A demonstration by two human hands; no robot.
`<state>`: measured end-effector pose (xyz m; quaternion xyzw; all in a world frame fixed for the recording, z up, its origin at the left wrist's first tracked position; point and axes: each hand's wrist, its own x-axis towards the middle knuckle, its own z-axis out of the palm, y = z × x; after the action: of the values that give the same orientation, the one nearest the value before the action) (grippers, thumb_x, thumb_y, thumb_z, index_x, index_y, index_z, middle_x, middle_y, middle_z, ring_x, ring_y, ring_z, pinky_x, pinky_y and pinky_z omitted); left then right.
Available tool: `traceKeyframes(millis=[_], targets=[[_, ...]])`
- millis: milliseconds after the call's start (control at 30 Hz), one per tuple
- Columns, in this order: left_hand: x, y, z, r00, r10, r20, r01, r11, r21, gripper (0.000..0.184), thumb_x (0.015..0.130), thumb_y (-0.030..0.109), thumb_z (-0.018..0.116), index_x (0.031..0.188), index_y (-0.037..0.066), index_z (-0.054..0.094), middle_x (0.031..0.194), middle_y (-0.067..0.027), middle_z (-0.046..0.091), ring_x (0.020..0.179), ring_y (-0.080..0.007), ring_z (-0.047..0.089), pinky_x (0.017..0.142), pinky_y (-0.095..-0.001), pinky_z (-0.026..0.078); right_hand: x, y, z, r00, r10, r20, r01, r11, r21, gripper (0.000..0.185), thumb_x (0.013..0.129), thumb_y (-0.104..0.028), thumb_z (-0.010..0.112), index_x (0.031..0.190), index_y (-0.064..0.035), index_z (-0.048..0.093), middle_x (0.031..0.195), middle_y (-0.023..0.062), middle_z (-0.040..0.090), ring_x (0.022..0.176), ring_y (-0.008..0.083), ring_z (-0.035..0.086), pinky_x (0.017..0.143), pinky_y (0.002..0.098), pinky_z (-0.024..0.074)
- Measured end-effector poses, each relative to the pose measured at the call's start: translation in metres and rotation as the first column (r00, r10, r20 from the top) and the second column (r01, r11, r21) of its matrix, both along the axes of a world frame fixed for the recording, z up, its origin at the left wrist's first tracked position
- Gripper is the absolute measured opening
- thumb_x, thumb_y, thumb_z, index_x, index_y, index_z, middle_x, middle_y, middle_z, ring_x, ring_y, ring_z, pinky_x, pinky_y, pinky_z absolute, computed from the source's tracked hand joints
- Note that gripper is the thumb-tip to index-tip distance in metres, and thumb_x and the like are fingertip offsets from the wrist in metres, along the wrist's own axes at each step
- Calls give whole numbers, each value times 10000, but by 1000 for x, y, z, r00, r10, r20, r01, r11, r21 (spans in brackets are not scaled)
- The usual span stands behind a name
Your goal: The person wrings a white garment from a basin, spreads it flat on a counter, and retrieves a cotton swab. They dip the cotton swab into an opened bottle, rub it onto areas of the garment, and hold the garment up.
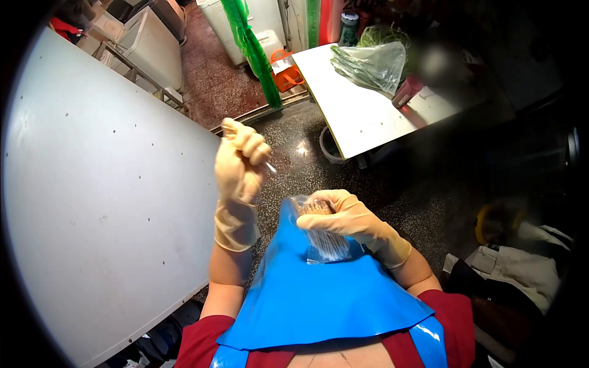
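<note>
At the centre of the frame, the right hand (350,219) grips a clear bag of thin sticks (328,242) above the blue apron (325,294); just upper left, the left hand (239,156) is curled closed around a small clear piece (270,167)

1. White table (362,126) is my landmark here, everything's placed off that.
2. Bunch of leafy greens (362,69) on it, partly under a clear plastic bag (388,61).
3. Pinkish-red container (407,92) on the tabletop, right by the bag.
4. Dark bottle (349,29) at the table's far end, near the greens.
5. Round bucket (324,147) on the speckled floor, just beside the table's long edge, partly tucked below.
6. Orange bag (287,75) near the table's far corner, green plastic strip (253,52) hanging close by.
7. Big pale panel (104,184) across the floor from the table, lol, dotted with specks.
</note>
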<state>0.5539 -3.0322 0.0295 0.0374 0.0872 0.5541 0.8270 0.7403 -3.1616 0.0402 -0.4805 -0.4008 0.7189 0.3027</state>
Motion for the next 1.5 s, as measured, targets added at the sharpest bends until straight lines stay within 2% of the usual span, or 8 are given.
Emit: traceKeyframes(millis=[167, 233, 333, 567, 900, 1100, 1300, 1500], targets=[[5, -16, 13, 804, 186, -564, -35, 963, 267, 320, 1036, 396, 448, 915, 107, 515, 716, 23, 416, 580, -67, 343, 512, -211, 334, 12, 0, 5, 979, -170, -110, 173, 985, 17, 239, 862, -222, 773, 979, -39, 674, 852, -10, 661, 788, 45, 602, 692, 207, 506], [6, -33, 16, 695, 139, -705, 210, 899, 384, 422, 1013, 470, 479, 1053, 58, 561, 853, -11, 547, 685, -54, 437, 611, -205, 389, 14, 2, 4, 968, -217, -129, 230, 968, 100, 214, 870, -203, 766, 973, -40, 674, 871, -7, 663, 798, 44, 600, 696, 202, 501], [11, -55, 23, 587, 9, -809, 334, 908, 252, 273, 943, 175, 669, 1178, 60, 593, 973, 11, 610, 750, -29, 502, 691, -166, 438, 19, 8, -1, 894, -336, -296, 384, 915, 121, 231, 873, -141, 751, 1048, -39, 639, 961, 40, 692, 863, 87, 653, 757, 220, 545], [9, -77, 15, 543, -114, -832, 541, 805, 243, 375, 838, -38, 684, 1192, 6, 568, 1091, -60, 618, 1014, -140, 589, 913, -286, 486, 31, 25, 1, 734, -491, -469, 593, 800, 91, 189, 926, -118, 685, 1075, -23, 615, 949, 41, 684, 823, 83, 652, 719, 219, 540], [24, -77, 18, 470, -23, -882, 495, 835, 242, 300, 883, -65, 647, 1169, -7, 575, 1034, -46, 645, 923, -90, 611, 847, -238, 507, 29, 23, -2, 755, -484, -442, 575, 813, 92, 222, 923, -123, 692, 1103, -28, 603, 929, 38, 679, 814, 89, 653, 715, 225, 540], [32, -70, 13, 391, 160, -906, 455, 823, 341, 232, 962, 77, 609, 1179, -1, 586, 984, -47, 666, 791, -47, 570, 698, -199, 485, 34, 30, -28, 674, -539, -505, 646, 761, 51, 158, 954, -104, 637, 1080, -17, 596, 954, 53, 664, 800, 108, 652, 725, 247, 567], [21, -55, -7, 347, 161, -924, 351, 891, 287, 249, 1024, 171, 524, 1189, 18, 631, 980, -35, 699, 712, -36, 518, 631, -178, 434, 59, 34, -151, 312, -838, -447, 802, 485, -349, 275, 982, -114, 562, 1250, -56, 531, 1145, 71, 641, 1054, 199, 639, 882, 391, 574], [23, -45, -30, 287, 65, -956, 337, 927, 164, 257, 1014, 190, 548, 1178, 14, 640, 991, -46, 707, 715, -49, 543, 631, -183, 442, 126, 62, -233, 134, -990, -50, 803, 138, -580, 295, 965, -235, 606, 1235, -129, 555, 1182, 44, 621, 1071, 197, 607, 884, 357, 505]])
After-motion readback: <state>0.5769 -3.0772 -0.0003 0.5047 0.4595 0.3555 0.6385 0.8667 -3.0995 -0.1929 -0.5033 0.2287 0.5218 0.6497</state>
